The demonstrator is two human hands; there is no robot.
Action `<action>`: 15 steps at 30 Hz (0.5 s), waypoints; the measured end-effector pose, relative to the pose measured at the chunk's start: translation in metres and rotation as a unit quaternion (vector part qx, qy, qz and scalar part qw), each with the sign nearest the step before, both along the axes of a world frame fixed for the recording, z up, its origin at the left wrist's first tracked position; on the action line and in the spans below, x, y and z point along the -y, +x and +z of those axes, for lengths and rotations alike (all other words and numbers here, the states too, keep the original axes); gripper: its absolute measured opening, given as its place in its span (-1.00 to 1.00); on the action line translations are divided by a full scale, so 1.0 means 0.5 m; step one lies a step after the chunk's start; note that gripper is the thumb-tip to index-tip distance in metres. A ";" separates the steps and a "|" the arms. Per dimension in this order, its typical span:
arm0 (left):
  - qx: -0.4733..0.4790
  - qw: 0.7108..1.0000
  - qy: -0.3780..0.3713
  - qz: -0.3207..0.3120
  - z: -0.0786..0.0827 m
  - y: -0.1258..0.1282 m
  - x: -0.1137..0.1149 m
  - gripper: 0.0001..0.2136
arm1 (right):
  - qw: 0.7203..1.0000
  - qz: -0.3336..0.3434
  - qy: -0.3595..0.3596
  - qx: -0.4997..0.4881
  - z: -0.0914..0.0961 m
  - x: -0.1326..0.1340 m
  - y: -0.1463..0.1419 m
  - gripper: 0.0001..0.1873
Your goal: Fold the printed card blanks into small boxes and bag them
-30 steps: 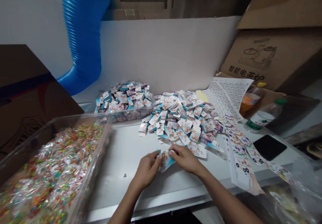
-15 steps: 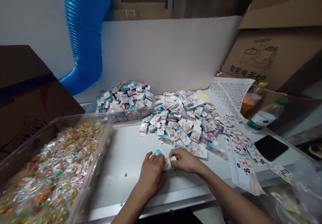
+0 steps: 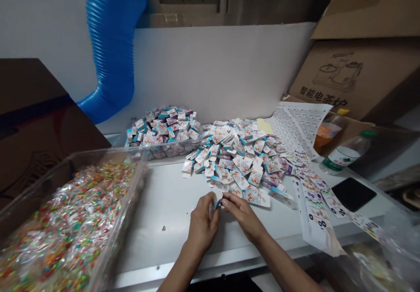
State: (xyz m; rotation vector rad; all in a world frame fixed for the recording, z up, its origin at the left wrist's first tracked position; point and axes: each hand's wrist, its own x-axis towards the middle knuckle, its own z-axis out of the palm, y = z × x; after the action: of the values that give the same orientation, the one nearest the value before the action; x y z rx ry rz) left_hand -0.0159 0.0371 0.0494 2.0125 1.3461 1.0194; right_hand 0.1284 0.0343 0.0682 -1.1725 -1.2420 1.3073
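My left hand [image 3: 201, 223] grips a small printed cardboard box [image 3: 217, 196], now standing more upright, with a white flap at its top. Against the box's right side are the fingertips of my right hand [image 3: 242, 215], pinched together at its edge. Fingers cover much of the box. Just beyond my hands lies a loose heap of similar small boxes [image 3: 239, 178], white and blue with a reddish hand print, some with flaps sticking out. Further back on the left, a clear bin [image 3: 170, 148] is piled high with boxes of the same kind.
A large clear tub [image 3: 141, 174] of wrapped, multicoloured pieces stands at left. Sticker strips [image 3: 315, 204], a black flat device [image 3: 353, 192] and two bottles, one green-capped [image 3: 343, 155], lie or stand at right. A blue hose [image 3: 111, 47] hangs behind; cartons flank the white table [image 3: 154, 231].
The small box has turned from lying flat under my left hand to a raised, upright hold. My left hand has rolled over, thumb side up, and my right fingers have shifted slightly along its edge.
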 end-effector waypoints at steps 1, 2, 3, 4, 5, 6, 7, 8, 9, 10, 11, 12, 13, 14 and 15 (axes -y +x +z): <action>-0.002 1.000 0.017 0.007 -0.005 0.002 -0.001 -0.71 | 0.999 -0.013 -0.006 -0.043 -0.004 0.006 -0.007 -0.67; -0.008 0.999 0.038 0.010 -0.011 0.003 -0.001 -0.72 | 0.996 -0.024 -0.013 -0.083 -0.008 0.011 -0.014 -0.67; -0.015 0.998 0.063 0.010 -0.016 0.004 -0.002 -0.72 | 0.992 -0.033 -0.022 -0.116 -0.012 0.014 -0.022 -0.67; -0.024 0.995 0.091 0.012 -0.021 0.005 -0.002 -0.70 | 0.989 -0.039 -0.035 -0.140 -0.014 0.017 -0.028 -0.66; -0.036 0.992 0.118 0.014 -0.026 0.006 -0.001 -0.69 | 0.986 -0.047 -0.052 -0.152 -0.017 0.018 -0.034 -0.65; -0.050 0.988 0.143 0.014 -0.029 0.006 0.000 -0.68 | 0.985 -0.059 -0.067 -0.150 -0.018 0.019 -0.038 -0.64; -0.068 0.984 0.162 0.012 -0.031 0.006 0.001 -0.68 | 0.986 -0.069 -0.072 -0.133 -0.018 0.020 -0.040 -0.62; -0.083 0.980 0.178 0.008 -0.032 0.006 0.002 -0.67 | 0.990 -0.081 -0.060 -0.098 -0.018 0.021 -0.041 -0.62; -0.092 0.978 0.188 0.005 -0.032 0.006 0.003 -0.66 | 0.994 -0.093 -0.035 -0.051 -0.017 0.023 -0.041 -0.61; -0.092 0.977 0.192 0.005 -0.031 0.006 0.005 -0.63 | 0.995 -0.101 -0.002 0.000 -0.015 0.025 -0.040 -0.61; -0.085 0.978 0.190 0.008 -0.030 0.006 0.006 -0.59 | 0.993 -0.104 0.031 0.045 -0.013 0.028 -0.039 -0.60; -0.073 0.979 0.188 0.014 -0.029 0.006 0.008 -0.55 | 0.990 -0.103 0.055 0.080 -0.010 0.030 -0.038 -0.59; -0.062 0.980 0.187 0.019 -0.029 0.007 0.008 -0.52 | 0.988 -0.101 0.065 0.100 -0.008 0.032 -0.036 -0.58; -0.055 0.980 0.190 0.021 -0.029 0.008 0.009 -0.50 | 0.987 -0.099 0.063 0.108 -0.007 0.033 -0.036 -0.56; -0.054 0.978 0.198 0.022 -0.030 0.008 0.009 -0.49 | 0.988 -0.098 0.055 0.107 -0.006 0.033 -0.035 -0.56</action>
State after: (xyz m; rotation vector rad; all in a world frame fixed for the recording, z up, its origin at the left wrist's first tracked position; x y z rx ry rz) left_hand -0.0117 0.0326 0.0344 2.3646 1.3264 1.2995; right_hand 0.1107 0.0178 0.0653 -1.3449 -1.2982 0.9758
